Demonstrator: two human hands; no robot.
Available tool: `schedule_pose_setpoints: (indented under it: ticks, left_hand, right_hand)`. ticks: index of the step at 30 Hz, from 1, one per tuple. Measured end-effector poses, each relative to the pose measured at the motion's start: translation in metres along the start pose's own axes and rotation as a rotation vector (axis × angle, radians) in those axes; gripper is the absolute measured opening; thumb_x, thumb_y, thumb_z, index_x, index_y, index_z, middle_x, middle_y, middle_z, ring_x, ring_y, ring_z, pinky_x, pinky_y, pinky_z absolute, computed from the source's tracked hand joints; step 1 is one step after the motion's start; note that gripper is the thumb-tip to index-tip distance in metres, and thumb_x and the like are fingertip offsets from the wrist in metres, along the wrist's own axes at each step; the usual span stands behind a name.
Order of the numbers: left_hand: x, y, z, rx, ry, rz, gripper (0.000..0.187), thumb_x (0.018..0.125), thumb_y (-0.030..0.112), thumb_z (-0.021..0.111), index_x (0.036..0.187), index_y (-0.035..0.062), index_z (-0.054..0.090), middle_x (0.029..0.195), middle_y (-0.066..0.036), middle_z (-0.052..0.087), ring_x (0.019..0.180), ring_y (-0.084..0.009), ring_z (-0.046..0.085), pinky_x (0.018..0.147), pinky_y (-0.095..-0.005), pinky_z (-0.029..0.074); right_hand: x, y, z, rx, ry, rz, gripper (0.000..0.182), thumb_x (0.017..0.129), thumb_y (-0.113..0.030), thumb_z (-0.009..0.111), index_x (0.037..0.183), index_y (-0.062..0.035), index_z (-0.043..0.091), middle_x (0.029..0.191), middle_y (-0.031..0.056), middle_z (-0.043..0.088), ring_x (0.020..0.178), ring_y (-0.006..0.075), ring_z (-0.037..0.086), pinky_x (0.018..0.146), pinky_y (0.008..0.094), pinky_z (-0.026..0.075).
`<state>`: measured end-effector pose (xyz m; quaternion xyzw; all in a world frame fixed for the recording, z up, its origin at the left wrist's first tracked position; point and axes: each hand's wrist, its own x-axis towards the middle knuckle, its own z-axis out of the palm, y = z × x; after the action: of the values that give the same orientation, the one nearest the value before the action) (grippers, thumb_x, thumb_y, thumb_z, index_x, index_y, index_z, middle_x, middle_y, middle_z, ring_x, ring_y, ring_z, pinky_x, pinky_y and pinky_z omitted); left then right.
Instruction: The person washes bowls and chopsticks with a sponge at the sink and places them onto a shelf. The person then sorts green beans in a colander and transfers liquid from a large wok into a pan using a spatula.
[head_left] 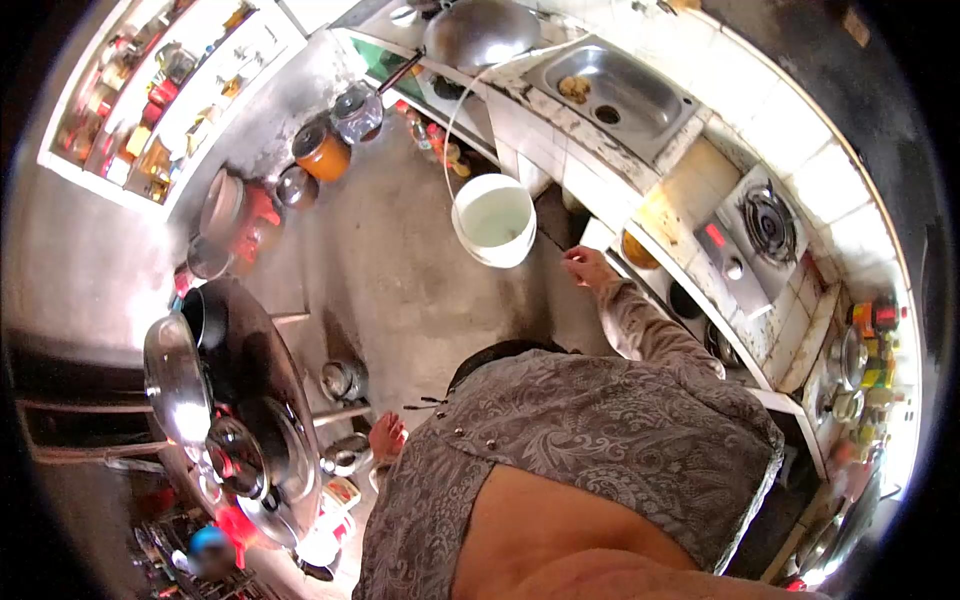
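Observation:
My right hand (588,267) reaches forward to the right of a white bucket (465,228), its fingers pinched together. A thin dark rod runs from these fingertips towards the bucket's side; its exact kind does not show. Pale, clear liquid (497,216) lies in the bucket, which stands on the floor, and a thin white hose (449,150) arches down to its rim from the counter. My left hand (388,437) hangs low at my left side, fingers apart and holding nothing, near a round table crowded with pots.
A steel sink (650,95) is set in the counter on the right, with a gas stove (765,225) beyond it. A big wok (480,35) sits at the counter's far end. Pots and an orange container (322,155) line the left wall. A lidded pan (178,380) leans at the table.

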<state>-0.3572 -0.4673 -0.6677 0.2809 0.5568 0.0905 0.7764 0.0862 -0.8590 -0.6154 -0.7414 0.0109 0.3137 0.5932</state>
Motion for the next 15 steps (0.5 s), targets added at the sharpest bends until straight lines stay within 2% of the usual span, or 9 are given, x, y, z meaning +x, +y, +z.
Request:
schedule_pose_setpoints:
  ticks: [2,5,7,9,10,12,13,14,15]
  left_hand:
    - [0.03,0.027,0.003,0.062,-0.124,-0.017,0.015,0.09,0.022,0.051,0.079,0.0116,0.05,0.076,-0.001,0.052,0.064,-0.0169,0.051,0.05,-0.0303,0.038]
    - [0.086,0.081,0.013,0.142,-0.484,-0.001,0.022,0.091,0.022,0.051,0.072,0.0115,0.046,0.069,0.0,0.043,0.056,-0.0156,0.041,0.047,-0.0299,0.035]
    - [0.141,0.11,0.024,0.111,-0.622,-0.004,0.026,0.091,0.022,0.051,0.069,0.0109,0.043,0.065,0.0,0.037,0.052,-0.0151,0.034,0.047,-0.0296,0.033]
    - [0.192,0.134,0.024,-0.023,-0.576,-0.057,0.031,0.091,0.022,0.052,0.065,0.0104,0.039,0.062,0.0,0.031,0.05,-0.0145,0.028,0.046,-0.0291,0.031]
    - [0.21,0.157,0.024,0.022,-0.474,-0.016,0.025,0.09,0.021,0.053,0.07,0.0087,0.043,0.064,0.0,0.036,0.051,-0.0142,0.032,0.045,-0.0289,0.032]
    - [0.237,0.221,0.078,0.096,-0.296,0.08,0.016,0.088,0.019,0.055,0.08,0.0052,0.052,0.066,-0.002,0.046,0.053,-0.0135,0.04,0.044,-0.0286,0.034]
    - [0.251,0.247,0.099,0.128,-0.21,0.128,0.014,0.088,0.017,0.057,0.085,0.0035,0.057,0.068,-0.003,0.051,0.054,-0.0132,0.044,0.043,-0.0284,0.035]
    - [0.27,0.277,0.11,0.01,-0.273,0.018,0.017,0.087,0.013,0.056,0.1,0.0018,0.059,0.079,-0.006,0.06,0.06,-0.0167,0.053,0.044,-0.0291,0.041]
    - [0.289,0.3,0.125,0.007,-0.293,0.033,0.017,0.086,0.013,0.056,0.1,0.002,0.058,0.08,-0.007,0.06,0.06,-0.0171,0.053,0.045,-0.0292,0.042]
  right_hand:
    - [0.059,-0.042,0.035,0.072,-0.037,-0.005,0.018,0.083,-0.018,0.063,0.093,-0.0051,0.059,0.07,0.0027,0.057,0.052,0.0089,0.05,0.045,0.024,0.041]
    - [0.13,-0.104,0.075,0.082,-0.071,-0.016,0.02,0.086,-0.023,0.061,0.096,-0.0058,0.06,0.072,0.0021,0.056,0.053,0.0072,0.049,0.045,0.0222,0.041]
    - [0.168,-0.141,0.094,0.124,-0.071,-0.037,0.021,0.087,-0.026,0.056,0.095,-0.007,0.061,0.074,0.0021,0.056,0.053,0.0077,0.049,0.049,0.0213,0.042]
    - [0.22,-0.161,0.109,0.13,-0.049,-0.116,0.021,0.088,-0.027,0.055,0.096,-0.0084,0.062,0.075,0.0019,0.057,0.054,0.0086,0.05,0.05,0.0228,0.043]
    - [0.238,-0.173,0.118,0.082,-0.008,-0.127,0.022,0.088,-0.027,0.055,0.096,-0.0089,0.062,0.076,0.0023,0.057,0.055,0.0093,0.051,0.05,0.0242,0.044]
    - [0.277,-0.208,0.122,0.106,-0.008,-0.176,0.022,0.088,-0.03,0.054,0.097,-0.0107,0.063,0.078,0.0024,0.059,0.058,0.0106,0.053,0.052,0.0263,0.046]
    - [0.291,-0.233,0.126,0.036,0.068,-0.152,0.022,0.088,-0.03,0.054,0.097,-0.0117,0.062,0.079,0.0019,0.059,0.058,0.0106,0.054,0.053,0.0269,0.047]
    - [0.304,-0.256,0.129,0.04,0.089,-0.195,0.023,0.089,-0.031,0.054,0.098,-0.0123,0.062,0.079,0.0018,0.059,0.058,0.0103,0.054,0.053,0.0264,0.047]
    - [0.319,-0.277,0.129,0.043,0.111,-0.236,0.023,0.089,-0.032,0.053,0.098,-0.0128,0.062,0.079,0.0016,0.059,0.058,0.01,0.054,0.053,0.026,0.047]
